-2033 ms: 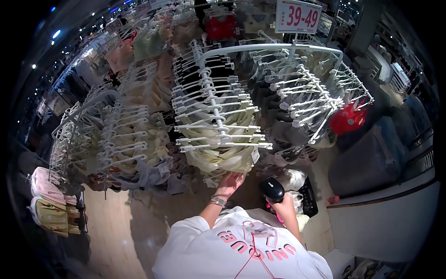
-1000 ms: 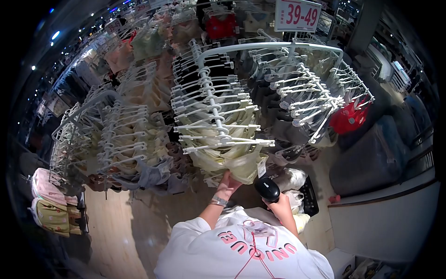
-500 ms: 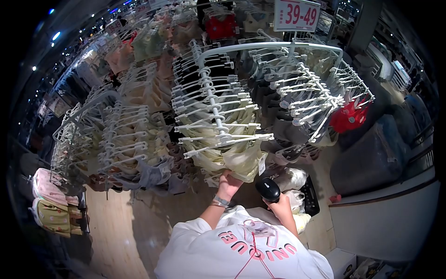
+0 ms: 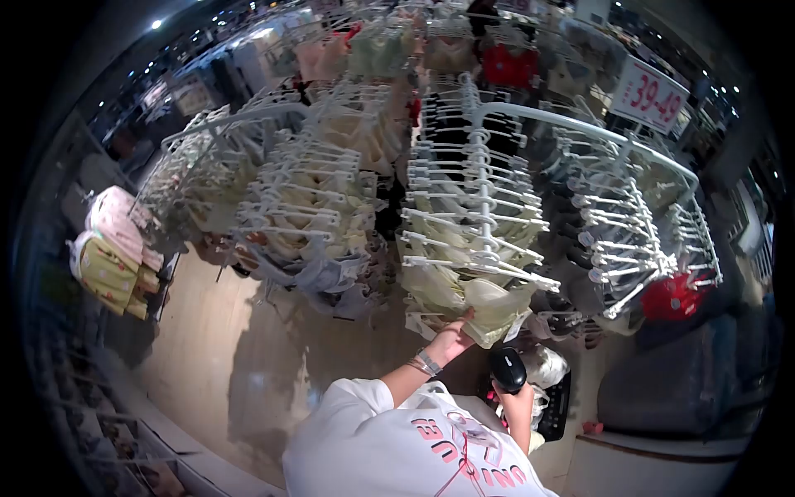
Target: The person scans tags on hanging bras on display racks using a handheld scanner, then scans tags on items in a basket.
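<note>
In front of me, pale yellow bras (image 4: pixel 497 308) hang from white hangers on a rack's straight arm. My left hand (image 4: pixel 450 342), with a watch (image 4: pixel 428 362) on its wrist, is at the lower edge of the frontmost bra. Its fingers appear closed on the fabric, partly hidden by it. A black handheld barcode scanner (image 4: pixel 508 370) is gripped in my right hand (image 4: pixel 515 399), just below that bra's right side. A white tag (image 4: pixel 513 330) hangs from the bra above the scanner.
More bras on hangers (image 4: pixel 302 211) fill a rack to the left and others hang on the right, including a red one (image 4: pixel 675 296). A black basket (image 4: pixel 556 406) with white packages stands by my right hand. A price sign (image 4: pixel 650 95) reads 39-49.
My view has turned left, so the racks sit further right and the sign tilts. My left hand remains at the front bra, whose near cup is now lifted and turned. The scanner stays in my right hand.
</note>
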A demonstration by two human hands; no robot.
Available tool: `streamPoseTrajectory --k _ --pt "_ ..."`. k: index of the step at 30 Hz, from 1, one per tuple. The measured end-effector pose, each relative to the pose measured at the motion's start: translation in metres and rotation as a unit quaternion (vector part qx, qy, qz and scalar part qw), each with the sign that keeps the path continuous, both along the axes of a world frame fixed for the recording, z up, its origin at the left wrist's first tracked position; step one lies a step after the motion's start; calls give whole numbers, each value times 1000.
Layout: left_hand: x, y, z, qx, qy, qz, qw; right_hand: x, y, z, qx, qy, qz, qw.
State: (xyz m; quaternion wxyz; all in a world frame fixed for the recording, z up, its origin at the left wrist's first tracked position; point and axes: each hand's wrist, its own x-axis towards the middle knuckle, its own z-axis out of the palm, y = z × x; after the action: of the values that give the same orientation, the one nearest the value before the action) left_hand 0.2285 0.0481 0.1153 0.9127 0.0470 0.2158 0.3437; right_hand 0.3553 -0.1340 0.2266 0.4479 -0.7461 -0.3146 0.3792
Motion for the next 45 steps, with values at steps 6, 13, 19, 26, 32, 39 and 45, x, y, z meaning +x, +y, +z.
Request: streamPoseTrajectory --k 6,13,19,26,32,39,45 --pt "-4 -7 -7 4 -12 34 999 -1 19 -9 23 20 45 999" --pt "-40 -4 -16 112 4 -78 991 -18 57 -1 34 -15 102 994" --pt "-93 21 9 215 24 -129 968 -50 86 -3 81 27 116 990" --pt "-128 64 12 192 71 -105 973 -92 129 16 167 -69 144 973" --pt "-136 80 28 139 63 -118 981 -108 150 1 183 -93 69 976" --pt "-139 93 12 157 70 -166 971 -121 158 -7 212 -85 31 973" --pt "-123 94 -30 80 40 -132 987 -118 156 -8 216 -97 22 971"
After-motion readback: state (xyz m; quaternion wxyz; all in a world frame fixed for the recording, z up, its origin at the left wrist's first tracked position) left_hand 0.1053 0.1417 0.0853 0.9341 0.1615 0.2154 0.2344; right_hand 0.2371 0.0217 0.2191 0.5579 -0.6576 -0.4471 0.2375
